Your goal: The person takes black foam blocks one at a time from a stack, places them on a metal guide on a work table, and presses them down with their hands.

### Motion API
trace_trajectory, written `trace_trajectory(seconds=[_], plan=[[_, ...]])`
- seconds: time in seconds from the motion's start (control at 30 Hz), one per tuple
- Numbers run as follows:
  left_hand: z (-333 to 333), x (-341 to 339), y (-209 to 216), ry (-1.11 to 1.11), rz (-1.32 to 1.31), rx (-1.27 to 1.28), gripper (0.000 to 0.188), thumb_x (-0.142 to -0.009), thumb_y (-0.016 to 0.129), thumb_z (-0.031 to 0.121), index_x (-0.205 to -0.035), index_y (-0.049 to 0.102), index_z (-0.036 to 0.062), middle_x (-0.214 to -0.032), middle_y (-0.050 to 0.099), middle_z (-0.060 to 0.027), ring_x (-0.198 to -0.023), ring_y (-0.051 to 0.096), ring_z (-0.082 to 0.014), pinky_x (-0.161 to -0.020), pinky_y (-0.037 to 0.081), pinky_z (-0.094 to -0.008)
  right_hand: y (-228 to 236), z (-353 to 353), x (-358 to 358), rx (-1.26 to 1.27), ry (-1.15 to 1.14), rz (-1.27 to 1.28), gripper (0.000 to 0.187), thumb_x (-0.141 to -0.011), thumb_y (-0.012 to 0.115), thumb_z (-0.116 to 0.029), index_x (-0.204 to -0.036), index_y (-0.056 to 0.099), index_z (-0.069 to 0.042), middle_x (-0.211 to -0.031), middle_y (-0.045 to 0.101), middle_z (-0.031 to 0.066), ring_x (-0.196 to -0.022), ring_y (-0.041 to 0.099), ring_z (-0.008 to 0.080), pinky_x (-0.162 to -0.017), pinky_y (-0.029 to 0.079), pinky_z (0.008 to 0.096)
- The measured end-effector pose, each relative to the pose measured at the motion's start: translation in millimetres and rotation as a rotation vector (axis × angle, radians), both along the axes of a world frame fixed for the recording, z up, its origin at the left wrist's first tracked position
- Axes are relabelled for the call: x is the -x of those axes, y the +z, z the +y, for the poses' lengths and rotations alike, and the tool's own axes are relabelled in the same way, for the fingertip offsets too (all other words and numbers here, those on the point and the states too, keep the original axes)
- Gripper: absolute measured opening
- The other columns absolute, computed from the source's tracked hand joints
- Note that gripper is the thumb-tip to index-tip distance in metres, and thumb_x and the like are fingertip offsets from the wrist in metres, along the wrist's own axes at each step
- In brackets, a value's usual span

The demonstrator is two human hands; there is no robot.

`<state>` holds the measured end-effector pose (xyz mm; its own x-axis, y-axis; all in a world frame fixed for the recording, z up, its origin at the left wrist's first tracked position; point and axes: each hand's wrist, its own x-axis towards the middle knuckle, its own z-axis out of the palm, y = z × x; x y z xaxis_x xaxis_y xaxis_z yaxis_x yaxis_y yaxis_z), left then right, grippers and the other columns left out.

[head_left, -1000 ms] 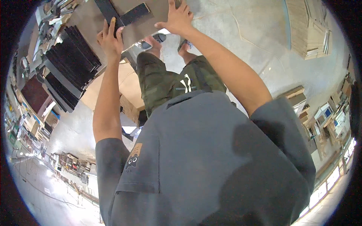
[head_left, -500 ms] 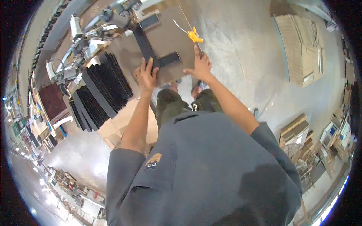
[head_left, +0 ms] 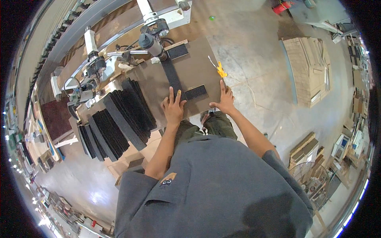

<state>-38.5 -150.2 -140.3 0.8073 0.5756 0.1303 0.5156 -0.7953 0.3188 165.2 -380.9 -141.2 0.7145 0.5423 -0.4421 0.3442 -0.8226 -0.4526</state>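
Observation:
A long black strip (head_left: 171,74) lies on a brown board (head_left: 200,65), its far end at the foot of a grey cylindrical machine head (head_left: 151,44). My left hand (head_left: 173,108) rests at the strip's near end, its fingers spread and the fingertips on it. Just right of that end, a short black block (head_left: 196,92) sits on the board, and a second short black block (head_left: 177,51) lies near the machine head. At the board's right edge is my right hand (head_left: 224,101), thumb and index finger spread apart, gripping nothing. A yellow tool (head_left: 221,70) with a thin curved pale end lies beyond its fingertips.
Several stacked black strips (head_left: 125,115) stand left of my left hand. More machine heads (head_left: 95,65) line the bench at the far left. Flat cardboard (head_left: 305,71) lies piled on the floor at right. A round wire fan (head_left: 311,178) stands at the lower right.
My view has tilted, so the board and both hands appear lower and further right, with more of the machine showing. Hands, strip and blocks keep about the same places relative to each other.

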Motion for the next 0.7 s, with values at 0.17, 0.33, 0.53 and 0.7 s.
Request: trace_trajectory(seconds=[0.17,0.33,0.53,0.7], plan=[[-6.4,-4.6,6.6,0.043,0.011,-0.019,0.053,-0.106,0.069,0.047,-0.154,0.068,0.0247,-0.179,0.044,-0.0041,-0.13,0.052,-0.0342,-0.115,0.036,-0.051,4.2,1.5,-1.3,0.002,0.0,-0.018,0.155,-0.071,0.099,-0.061,-0.18,-0.009,-0.037,-0.169,0.024,0.0424,-0.156,0.029,0.0614,-0.12,0.03,0.0764],[-3.4,-7.0,6.3,0.055,-0.02,-0.034,0.054,-0.106,0.07,0.046,-0.156,0.066,0.0267,-0.18,0.042,-0.0019,-0.135,0.053,-0.0375,-0.118,0.034,-0.0546,10.1,13.2,-8.9,0.083,0.037,0.015,0.159,-0.072,0.1,-0.059,-0.18,-0.013,-0.032,-0.166,0.025,0.0461,-0.151,0.036,0.0626,-0.118,0.036,0.0738],[-5.1,-6.8,-4.9,0.052,-0.028,-0.115,0.054,-0.103,0.073,0.042,-0.155,0.067,0.025,-0.18,0.042,-0.0036,-0.133,0.053,-0.036,-0.118,0.034,-0.054,8.7,13.5,-9.1,0.056,0.039,0.003,0.16,-0.072,0.1,-0.058,-0.179,-0.015,-0.032,-0.165,0.027,0.0472,-0.149,0.039,0.0617,-0.118,0.038,0.0714],[-7.5,-2.1,-6.0,0.074,-0.014,-0.109,0.055,-0.102,0.075,0.038,-0.155,0.066,0.0251,-0.179,0.044,-0.0034,-0.134,0.052,-0.0361,-0.12,0.033,-0.0538,0.7,15.1,-7.9,0.015,0.045,-0.001,0.161,-0.071,0.1,-0.06,-0.179,-0.016,-0.034,-0.167,0.025,0.0464,-0.15,0.039,0.0619,-0.12,0.035,0.0716]])
